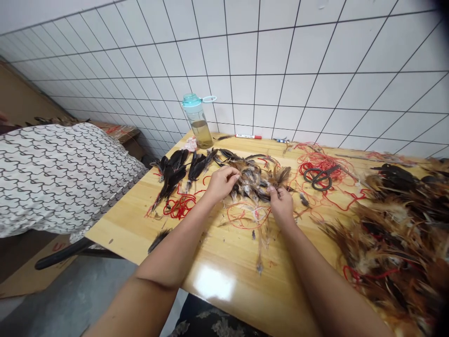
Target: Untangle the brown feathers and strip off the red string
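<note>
We saw 2 bare hands at work near the middle of a wooden table (224, 281). The left hand (220, 184) and the right hand (281, 204) were just apart, both at a loose bunch of brown feathers (254, 180). The left fingers (231, 174) were curled together on the bunch, pinching it. The right thumb and forefinger were closed on thin feather shafts at its near edge, though we could not tell how many.

We judged these feathers very light, soft and easily crushed, with stiffer quills. The firmest place to take hold seemed low on a quill, not the fluffy tip. Red thread (179, 207) lay among them and could snag.

To the left lay dark feathers (171, 173). To the right were black-handled scissors (318, 178) on more thread, then a large feather heap (389, 234). A plastic bottle (196, 122) stood by the tiled wall (245, 56).
</note>
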The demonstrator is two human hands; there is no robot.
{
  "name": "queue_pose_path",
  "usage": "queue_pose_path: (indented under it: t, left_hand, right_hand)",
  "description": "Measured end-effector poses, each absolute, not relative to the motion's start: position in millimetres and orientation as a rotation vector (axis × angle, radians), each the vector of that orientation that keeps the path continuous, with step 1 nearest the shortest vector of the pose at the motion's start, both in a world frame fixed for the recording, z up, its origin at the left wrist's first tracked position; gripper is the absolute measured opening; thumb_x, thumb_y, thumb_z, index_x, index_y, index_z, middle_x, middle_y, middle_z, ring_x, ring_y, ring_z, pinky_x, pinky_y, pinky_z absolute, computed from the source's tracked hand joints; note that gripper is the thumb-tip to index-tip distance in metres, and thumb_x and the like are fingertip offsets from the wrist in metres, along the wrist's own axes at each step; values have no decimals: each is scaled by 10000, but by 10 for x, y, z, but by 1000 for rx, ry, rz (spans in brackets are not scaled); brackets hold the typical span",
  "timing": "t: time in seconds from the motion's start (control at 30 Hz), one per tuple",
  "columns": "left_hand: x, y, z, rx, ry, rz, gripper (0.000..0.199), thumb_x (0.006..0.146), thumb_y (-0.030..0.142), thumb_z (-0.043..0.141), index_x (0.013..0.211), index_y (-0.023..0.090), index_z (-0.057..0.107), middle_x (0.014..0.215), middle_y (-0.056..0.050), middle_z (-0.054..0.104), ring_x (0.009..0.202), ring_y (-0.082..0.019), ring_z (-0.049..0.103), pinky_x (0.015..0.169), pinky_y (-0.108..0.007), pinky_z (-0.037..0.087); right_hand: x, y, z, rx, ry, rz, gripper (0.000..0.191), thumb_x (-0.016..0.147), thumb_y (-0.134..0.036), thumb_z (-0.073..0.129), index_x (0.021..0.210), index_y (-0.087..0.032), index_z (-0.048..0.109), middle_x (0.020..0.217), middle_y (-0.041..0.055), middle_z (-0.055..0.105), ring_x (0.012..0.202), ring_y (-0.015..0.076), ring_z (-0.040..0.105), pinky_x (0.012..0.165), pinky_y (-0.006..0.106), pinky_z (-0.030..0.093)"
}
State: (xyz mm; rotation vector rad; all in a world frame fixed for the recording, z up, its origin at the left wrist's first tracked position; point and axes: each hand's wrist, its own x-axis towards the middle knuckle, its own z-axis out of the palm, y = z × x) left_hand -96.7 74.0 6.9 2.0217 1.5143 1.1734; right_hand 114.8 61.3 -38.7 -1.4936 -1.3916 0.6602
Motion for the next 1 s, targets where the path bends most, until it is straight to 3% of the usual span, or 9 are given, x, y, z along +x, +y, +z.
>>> queue_pose_path:
  t: [0.2,0.43,0.6,1.0]
  left_hand:
    - [-742,660,76,1440,1169,1174,160,754,280,631,835,152,579,655,33,529,594,-78,480,587,-198,380]
    - [-518,609,-84,1457,1103,1077,161,725,249,650,787,151,539,680,32,538,630,-80,502,624,-200,408]
    - [-523,619,-85,1615,1184,1084,195,773,324,632,768,143,561,670,31,525,603,-73,446,599,-196,377]
    - [-538,640,-116,1658,1153,1084,104,803,239,590,824,137,602,788,-4,619,679,-88,522,659,-200,417]
  right_hand:
    - [1081,582,-409,-1392,-1451,655,294,819,-436,465,702,-196,588,710,62,664,706,209,599,687,328,441]
    - [1010,518,-396,-1269,-1658,512,240,845,-340,463,651,-208,512,669,33,587,656,176,542,652,301,419]
    - [1014,505,-365,-1240,-1732,471,271,843,-304,463,589,-211,453,628,20,537,612,162,507,608,290,396]
    - [1037,548,-400,-1196,-1749,490,221,812,-358,492,662,-207,552,667,37,609,648,185,549,643,316,447]
